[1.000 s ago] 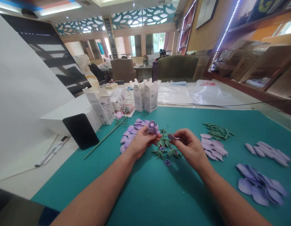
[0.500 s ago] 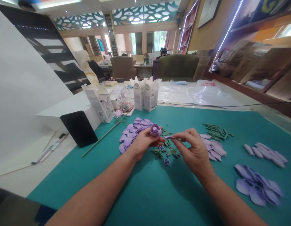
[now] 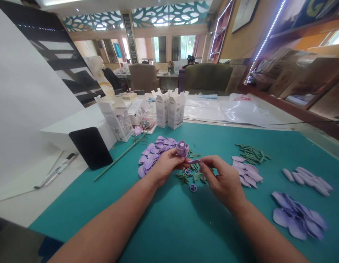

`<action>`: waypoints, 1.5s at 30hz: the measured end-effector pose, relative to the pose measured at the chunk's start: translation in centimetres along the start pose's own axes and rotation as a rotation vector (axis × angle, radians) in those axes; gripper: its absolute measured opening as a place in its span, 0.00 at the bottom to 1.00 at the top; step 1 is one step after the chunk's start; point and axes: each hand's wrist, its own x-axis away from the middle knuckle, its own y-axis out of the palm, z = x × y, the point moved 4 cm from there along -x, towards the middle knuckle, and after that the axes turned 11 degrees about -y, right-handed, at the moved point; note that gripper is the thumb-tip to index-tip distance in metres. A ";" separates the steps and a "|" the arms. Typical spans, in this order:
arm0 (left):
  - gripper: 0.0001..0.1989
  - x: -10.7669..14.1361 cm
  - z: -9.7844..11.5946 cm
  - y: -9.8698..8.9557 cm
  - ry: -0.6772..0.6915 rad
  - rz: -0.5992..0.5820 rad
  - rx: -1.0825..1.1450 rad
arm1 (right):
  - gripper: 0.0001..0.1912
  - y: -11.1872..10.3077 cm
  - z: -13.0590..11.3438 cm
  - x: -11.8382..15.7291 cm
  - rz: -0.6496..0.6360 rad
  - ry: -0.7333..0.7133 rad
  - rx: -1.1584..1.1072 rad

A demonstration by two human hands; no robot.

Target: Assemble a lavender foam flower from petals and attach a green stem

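Note:
Over the middle of the green mat, my left hand (image 3: 169, 162) is closed around the underside of a purple artificial flower (image 3: 182, 148), whose layered petals face up. A single purple petal (image 3: 195, 161) is pinched between the thumb and fingers of my right hand (image 3: 221, 177), its far end close below the flower by my left fingertips. Whether the petal touches the flower I cannot tell. Beneath the hands lie small green leaf pieces (image 3: 183, 178) and a round purple ring piece (image 3: 193, 187). Behind my left hand spreads a heap of purple petals (image 3: 147, 160).
On the right are pale petals (image 3: 247, 172), green stem pieces (image 3: 253, 153), pale oblong pieces (image 3: 309, 179) and larger purple petals (image 3: 298, 215). A stemmed flower (image 3: 117, 160) lies left, near a black tablet-like panel (image 3: 91, 148). White boxes (image 3: 176, 111) stand behind. Far back sits a person (image 3: 190, 60).
The flower has tipped more upright in my left hand. My right hand has shifted slightly left and down, bringing the petal under the flower.

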 end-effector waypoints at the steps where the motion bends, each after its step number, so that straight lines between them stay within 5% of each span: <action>1: 0.15 0.0 0.0 0.1 0.002 -0.002 0.000 | 0.09 0.0 0.0 0.0 0.006 -0.005 0.006; 9: 0.10 0.2 0.3 0.6 -0.018 -0.037 0.011 | 0.08 -0.3 -0.6 -0.2 0.065 -0.072 0.073; 27: 0.17 0.6 0.7 0.8 0.069 -0.037 -0.103 | 0.07 0.2 -1.6 -0.2 0.055 -0.328 0.297; 45: 0.16 0.4 0.6 0.7 0.108 -0.026 -0.201 | 0.10 1.0 -1.7 0.2 -0.004 -0.399 0.380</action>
